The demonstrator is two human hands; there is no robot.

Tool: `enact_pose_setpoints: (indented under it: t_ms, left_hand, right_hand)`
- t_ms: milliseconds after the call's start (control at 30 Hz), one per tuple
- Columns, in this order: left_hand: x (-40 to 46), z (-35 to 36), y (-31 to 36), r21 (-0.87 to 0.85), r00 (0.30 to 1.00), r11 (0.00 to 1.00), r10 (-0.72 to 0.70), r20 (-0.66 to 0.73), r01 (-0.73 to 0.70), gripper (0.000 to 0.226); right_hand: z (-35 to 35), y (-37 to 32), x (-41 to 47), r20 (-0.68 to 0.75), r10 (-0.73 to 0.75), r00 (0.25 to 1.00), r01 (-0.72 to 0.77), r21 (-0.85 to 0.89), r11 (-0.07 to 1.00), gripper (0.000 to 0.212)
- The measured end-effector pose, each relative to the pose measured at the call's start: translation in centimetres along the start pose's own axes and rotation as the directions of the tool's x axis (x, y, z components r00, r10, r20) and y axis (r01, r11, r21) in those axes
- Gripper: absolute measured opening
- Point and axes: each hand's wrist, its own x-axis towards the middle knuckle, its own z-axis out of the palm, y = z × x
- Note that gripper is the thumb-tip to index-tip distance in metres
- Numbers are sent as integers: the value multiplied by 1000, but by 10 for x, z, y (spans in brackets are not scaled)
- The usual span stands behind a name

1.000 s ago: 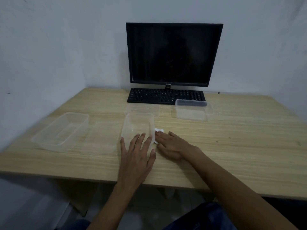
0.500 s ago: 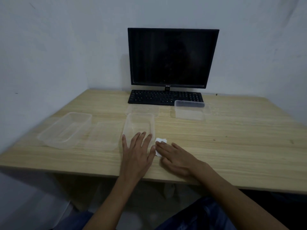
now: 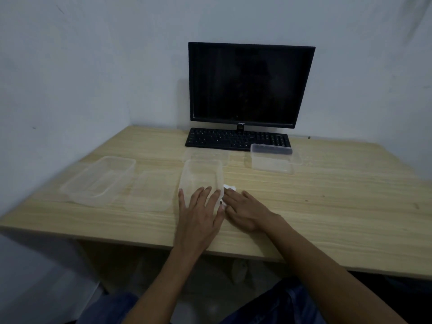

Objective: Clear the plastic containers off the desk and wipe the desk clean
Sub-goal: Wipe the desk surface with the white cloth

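Three clear plastic containers stand on the wooden desk (image 3: 339, 206): one at the left (image 3: 100, 181), one in the middle (image 3: 201, 176), one at the back right (image 3: 272, 160) in front of the keyboard. Clear lids lie flat beside them, one (image 3: 152, 195) between the left and middle containers, another (image 3: 205, 155) behind the middle one. My left hand (image 3: 198, 213) lies with spread straight fingers over the near end of the middle container. My right hand (image 3: 245, 211) rests flat on a small white tissue (image 3: 230, 187) just right of that container.
A black monitor (image 3: 250, 85) and black keyboard (image 3: 236, 139) stand at the back against the wall. Walls close the desk at the left and the back. The desk's near edge runs just under my wrists.
The view has shifted slightly. Both hands stay on the same spot, the left on the middle container and the right on the tissue, with the right hand drawn a little closer to the left.
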Motion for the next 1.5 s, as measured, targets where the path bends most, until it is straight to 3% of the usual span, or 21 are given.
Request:
enact_pose_setpoints:
  t_ms: [233, 367, 667, 1067, 1500]
  left_hand:
    - [-1, 1, -1, -12, 1000, 1000, -19, 10, 19, 52]
    - [-1, 1, -1, -28, 1000, 999, -27, 1, 27, 49]
    - [0, 3, -2, -32, 1000, 999, -18, -21, 17, 46]
    - [0, 1, -1, -29, 1000, 999, -14, -6, 14, 48]
    - [-1, 0, 0, -32, 1000, 999, -11, -27, 10, 47]
  right_hand:
    - [-6, 3, 11, 21, -6, 1000, 6, 6, 1000, 54]
    - [-2, 7, 5, -64, 7, 998, -3, 62, 998, 53]
    - [-14, 8, -25, -63, -82, 995, 76, -90, 993, 48]
    - [-19, 2, -6, -133, -12, 991, 11, -11, 1000, 40]
    - [-12, -9, -31, -36, -2, 999, -1, -77, 997, 49]
